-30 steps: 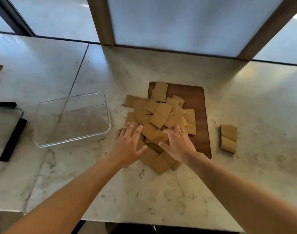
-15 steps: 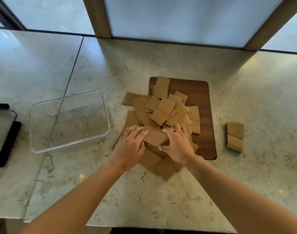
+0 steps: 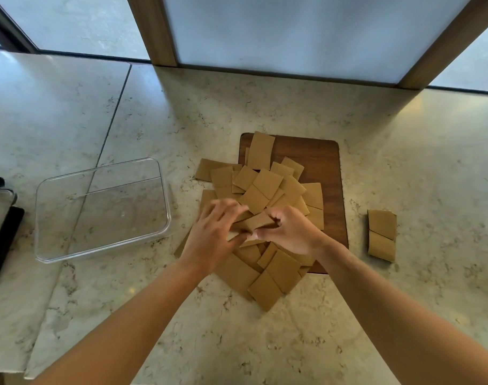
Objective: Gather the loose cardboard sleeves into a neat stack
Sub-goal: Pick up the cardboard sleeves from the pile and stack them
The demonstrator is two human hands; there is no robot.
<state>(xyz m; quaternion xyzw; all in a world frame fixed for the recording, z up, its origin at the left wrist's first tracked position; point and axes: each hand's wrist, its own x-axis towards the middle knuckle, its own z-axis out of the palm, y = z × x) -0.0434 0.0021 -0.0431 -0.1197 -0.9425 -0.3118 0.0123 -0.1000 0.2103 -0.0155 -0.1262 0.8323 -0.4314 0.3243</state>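
A loose pile of several tan cardboard sleeves [image 3: 265, 187] lies spread over the left half of a dark wooden board [image 3: 320, 162] and onto the marble counter. My right hand [image 3: 288, 232] pinches one sleeve [image 3: 258, 222] at the near middle of the pile, its edge lifted. My left hand [image 3: 213, 234] is blurred and lies beside it, fingers on the same sleeve's left end. A separate sleeve [image 3: 381, 234] lies alone on the counter to the right of the board.
A clear plastic container [image 3: 102, 209] sits on the counter left of the pile. A dark-edged tray [image 3: 1, 226] shows at the far left edge. Wood-framed frosted panels [image 3: 293, 31] rise behind the counter.
Both hands moved from flat above the pile onto one sleeve at its near middle. My right hand's fingers curled and lifted the sleeve's edge; my left hand closed in on it.
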